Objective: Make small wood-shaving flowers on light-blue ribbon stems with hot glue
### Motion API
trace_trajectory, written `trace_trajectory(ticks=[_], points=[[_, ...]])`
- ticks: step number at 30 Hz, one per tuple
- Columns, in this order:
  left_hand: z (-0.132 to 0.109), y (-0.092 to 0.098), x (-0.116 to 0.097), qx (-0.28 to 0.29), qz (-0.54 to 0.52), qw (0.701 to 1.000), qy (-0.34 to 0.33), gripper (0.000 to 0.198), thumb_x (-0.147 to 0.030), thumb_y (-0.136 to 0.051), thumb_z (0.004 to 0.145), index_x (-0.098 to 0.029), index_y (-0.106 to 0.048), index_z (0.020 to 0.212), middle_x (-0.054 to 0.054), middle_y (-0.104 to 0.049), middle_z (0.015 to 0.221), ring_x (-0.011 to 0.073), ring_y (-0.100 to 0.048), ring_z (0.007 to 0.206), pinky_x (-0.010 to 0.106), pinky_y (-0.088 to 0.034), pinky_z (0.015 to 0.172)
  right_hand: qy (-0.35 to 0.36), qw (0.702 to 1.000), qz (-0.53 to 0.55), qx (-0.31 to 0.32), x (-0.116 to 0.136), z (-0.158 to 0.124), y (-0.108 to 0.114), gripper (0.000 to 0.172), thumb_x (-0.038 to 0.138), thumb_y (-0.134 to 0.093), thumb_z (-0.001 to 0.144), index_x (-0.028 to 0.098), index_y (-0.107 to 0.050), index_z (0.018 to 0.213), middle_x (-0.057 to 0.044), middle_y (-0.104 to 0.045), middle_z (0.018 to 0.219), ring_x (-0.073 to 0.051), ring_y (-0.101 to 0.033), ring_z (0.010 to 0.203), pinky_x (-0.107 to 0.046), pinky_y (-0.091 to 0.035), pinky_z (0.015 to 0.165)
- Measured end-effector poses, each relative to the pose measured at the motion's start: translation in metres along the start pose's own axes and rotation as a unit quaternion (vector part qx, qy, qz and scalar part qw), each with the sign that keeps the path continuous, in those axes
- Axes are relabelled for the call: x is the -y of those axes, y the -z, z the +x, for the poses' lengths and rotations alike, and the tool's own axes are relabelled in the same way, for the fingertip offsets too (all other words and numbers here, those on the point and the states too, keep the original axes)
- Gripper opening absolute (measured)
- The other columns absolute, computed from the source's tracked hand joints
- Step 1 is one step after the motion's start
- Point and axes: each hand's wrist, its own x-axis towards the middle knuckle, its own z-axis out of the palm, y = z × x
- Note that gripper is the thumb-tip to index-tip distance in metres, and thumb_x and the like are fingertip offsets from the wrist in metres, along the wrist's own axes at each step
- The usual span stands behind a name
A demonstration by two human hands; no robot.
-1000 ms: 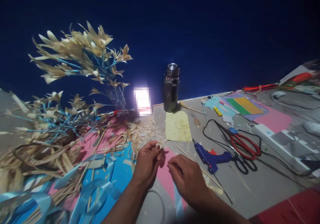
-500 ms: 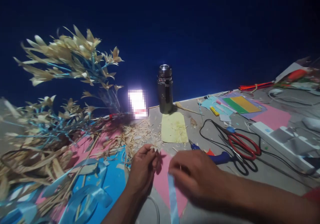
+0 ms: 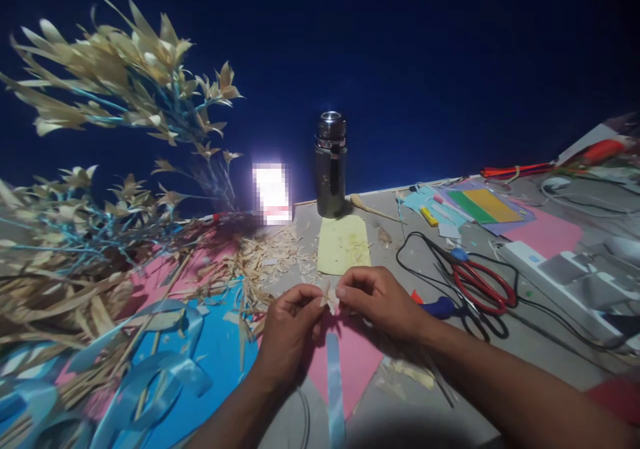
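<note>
Between the fingertips of both hands is a small, pale, petal-like piece of dried husk [image 3: 329, 297]. My left hand [image 3: 293, 325] pinches it from the left. On its other side, the thumb and forefinger of my right hand [image 3: 383, 302] close on it. Just below them a light blue ribbon strip [image 3: 335, 382] lies lengthwise over a pink sheet [image 3: 356, 369]. A yellow sheet [image 3: 343, 249] with crumbs on it lies just beyond the fingers. The right hand partly hides a blue-handled tool [image 3: 443, 307].
Dried-husk flowers on blue stems [image 3: 150, 82] rise at left, above curled blue ribbon [image 3: 165, 375] and husk shavings [image 3: 260, 255]. A dark flask [image 3: 331, 175] stands at the back. Red-handled scissors [image 3: 483, 289] and a white power strip [image 3: 570, 295] lie at right.
My right hand has moved up and left from beside the ribbon to the husk piece in my left hand. The view has tilted slightly downward.
</note>
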Motion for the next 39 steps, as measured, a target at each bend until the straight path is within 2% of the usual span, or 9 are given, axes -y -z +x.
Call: trace_trajectory(ticks=[4, 7, 9, 13, 16, 21, 29, 35, 39], points=[[0.002, 0.002, 0.001, 0.046, -0.001, 0.999, 0.013, 0.03, -0.032, -0.086, 0.069, -0.016, -0.076, 0.092, -0.004, -0.058, 0.047, 0.0106, -0.048, 0.041, 0.023, -0.043, 0.045, -0.018, 0.999, 0.046, -0.02, -0.004, 0.001, -0.003, 0.022, 0.033, -0.07, 0.081, 0.016, -0.064, 0.069, 0.001, -0.063, 0.063, -0.011, -0.055, 0.056, -0.023, -0.043, 0.053], [0.004, 0.007, -0.001, 0.044, 0.004, 0.999, 0.003, 0.039, -0.028, -0.085, 0.07, -0.018, -0.076, 0.107, 0.001, -0.069, 0.065, 0.0114, -0.054, 0.045, 0.024, -0.045, 0.046, -0.024, 0.995, 0.086, -0.036, -0.004, 0.001, -0.002, 0.019, 0.028, -0.069, 0.08, 0.017, -0.062, 0.066, 0.001, -0.063, 0.061, -0.011, -0.056, 0.054, -0.022, -0.044, 0.052], [0.004, 0.009, -0.004, 0.034, 0.049, 0.998, -0.025, 0.033, -0.028, -0.085, 0.071, -0.018, -0.079, 0.102, 0.004, -0.072, 0.073, 0.0114, -0.056, 0.051, 0.023, -0.044, 0.048, -0.03, 0.995, 0.092, -0.03, -0.004, 0.002, -0.001, 0.017, 0.025, -0.069, 0.078, 0.016, -0.063, 0.065, 0.002, -0.063, 0.06, -0.011, -0.056, 0.054, -0.022, -0.044, 0.052], [0.003, 0.011, -0.009, 0.048, 0.156, 0.984, -0.071, 0.015, -0.03, -0.081, 0.075, -0.016, -0.081, 0.082, 0.004, -0.068, 0.061, 0.0125, -0.054, 0.053, 0.022, -0.04, 0.049, -0.064, 0.99, 0.126, 0.001, -0.005, 0.002, -0.002, 0.017, 0.026, -0.07, 0.075, 0.016, -0.063, 0.064, 0.002, -0.061, 0.058, -0.01, -0.055, 0.051, -0.023, -0.043, 0.051], [0.002, 0.01, -0.008, 0.049, 0.183, 0.979, -0.072, 0.013, -0.028, -0.079, 0.075, -0.016, -0.08, 0.073, 0.003, -0.065, 0.055, 0.0122, -0.051, 0.049, 0.022, -0.037, 0.048, -0.082, 0.987, 0.134, 0.01, -0.008, 0.001, -0.004, 0.02, 0.029, -0.073, 0.076, 0.015, -0.064, 0.065, 0.001, -0.061, 0.06, -0.01, -0.054, 0.053, -0.022, -0.041, 0.051], [0.001, 0.01, -0.005, 0.046, 0.215, 0.973, -0.074, 0.017, -0.03, -0.074, 0.079, -0.016, -0.077, 0.072, 0.001, -0.06, 0.05, 0.0126, -0.052, 0.048, 0.023, -0.039, 0.05, -0.063, 0.99, 0.129, 0.011, -0.01, 0.0, -0.006, 0.029, 0.038, -0.078, 0.078, 0.015, -0.063, 0.067, 0.002, -0.06, 0.06, -0.01, -0.053, 0.052, -0.023, -0.039, 0.051], [0.002, 0.009, -0.001, 0.071, 0.223, 0.969, -0.08, 0.013, -0.027, -0.07, 0.08, -0.016, -0.074, 0.076, 0.001, -0.065, 0.061, 0.0119, -0.052, 0.053, 0.023, -0.04, 0.052, -0.056, 0.982, 0.179, 0.027, -0.018, 0.001, -0.007, 0.034, 0.043, -0.084, 0.075, 0.014, -0.065, 0.07, 0.001, -0.062, 0.061, -0.01, -0.054, 0.052, -0.023, -0.042, 0.052], [-0.003, 0.009, -0.003, 0.064, 0.199, 0.973, -0.099, 0.021, -0.033, -0.066, 0.085, -0.017, -0.07, 0.071, -0.003, -0.058, 0.048, 0.0126, -0.054, 0.046, 0.024, -0.043, 0.051, -0.043, 0.982, 0.184, 0.024, -0.021, 0.003, -0.006, 0.033, 0.043, -0.079, 0.08, 0.016, -0.064, 0.07, 0.001, -0.063, 0.061, -0.01, -0.055, 0.052, -0.024, -0.046, 0.052], [-0.006, 0.008, -0.006, 0.036, 0.161, 0.982, -0.088, 0.027, -0.038, -0.069, 0.084, -0.017, -0.068, 0.067, -0.002, -0.057, 0.045, 0.0129, -0.054, 0.041, 0.023, -0.042, 0.046, -0.033, 0.985, 0.171, 0.016, -0.023, 0.005, -0.004, 0.035, 0.045, -0.078, 0.08, 0.016, -0.064, 0.07, 0.0, -0.063, 0.062, -0.011, -0.054, 0.052, -0.025, -0.049, 0.052]])
